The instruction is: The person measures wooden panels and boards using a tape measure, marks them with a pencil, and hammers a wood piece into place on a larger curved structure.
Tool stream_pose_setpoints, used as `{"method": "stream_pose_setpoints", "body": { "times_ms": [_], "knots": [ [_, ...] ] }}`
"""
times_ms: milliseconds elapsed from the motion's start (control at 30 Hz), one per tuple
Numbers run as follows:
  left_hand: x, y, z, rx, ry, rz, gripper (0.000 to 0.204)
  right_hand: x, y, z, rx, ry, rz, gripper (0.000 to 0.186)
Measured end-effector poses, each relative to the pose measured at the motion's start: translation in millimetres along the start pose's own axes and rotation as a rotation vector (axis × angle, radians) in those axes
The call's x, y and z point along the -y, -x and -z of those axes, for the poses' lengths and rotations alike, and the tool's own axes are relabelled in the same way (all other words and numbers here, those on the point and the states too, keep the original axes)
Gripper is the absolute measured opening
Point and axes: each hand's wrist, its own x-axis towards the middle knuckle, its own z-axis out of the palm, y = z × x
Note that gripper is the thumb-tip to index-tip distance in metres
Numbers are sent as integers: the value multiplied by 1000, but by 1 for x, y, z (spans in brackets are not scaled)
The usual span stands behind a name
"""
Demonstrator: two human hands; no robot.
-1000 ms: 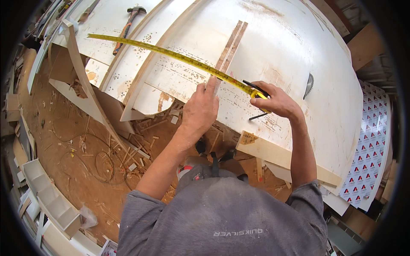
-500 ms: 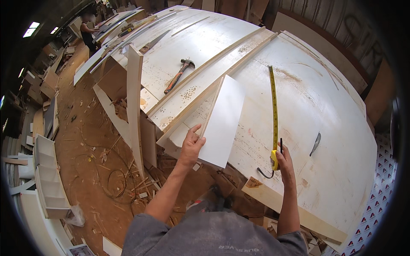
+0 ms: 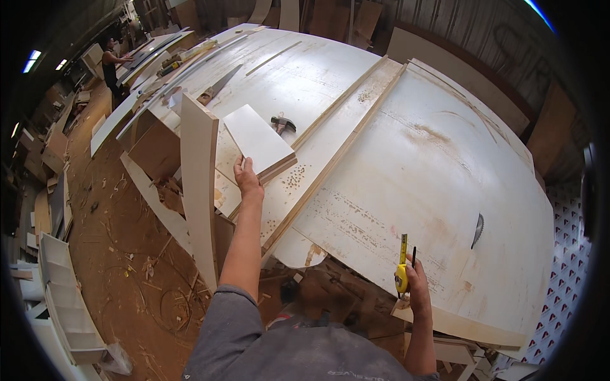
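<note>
While the left hand pinched the near edge of a white board over the worktable, the board's long axis slanted from far left to near right. The right hand curled its fingers round a yellow tape measure, blade pointing away. The worktable spread between wooden strip and saw disc.

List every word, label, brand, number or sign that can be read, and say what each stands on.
Wall: large dark letters, wording not copied.
Shirt: small pale print by the lower picture edge, too blurred to read.
Patterned sheet: repeated small logos, any lettering too small to read.
Tape measure: blade markings too small to read.
</note>
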Motion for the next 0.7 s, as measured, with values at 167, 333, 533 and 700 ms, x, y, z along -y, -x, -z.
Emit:
{"method": "stream_pose_setpoints", "body": {
  "times_ms": [167, 333, 533, 700],
  "knots": [
    [6, -104, 26, -125, -2, -35, 43, 34, -40, -111, 17, 6, 2, 59],
    [20, -158, 28, -323, -199, -65, 42, 79, -105, -206, 113, -49, -59, 61],
    [13, -230, 94, -327, -950, -264, 64, 119, -210, -339, 300, -35, -77, 68],
    [12, -174, 70, -55, -1232, -290, 69, 130, -304, -407, 352, 57, -84, 69]
  ]
}}
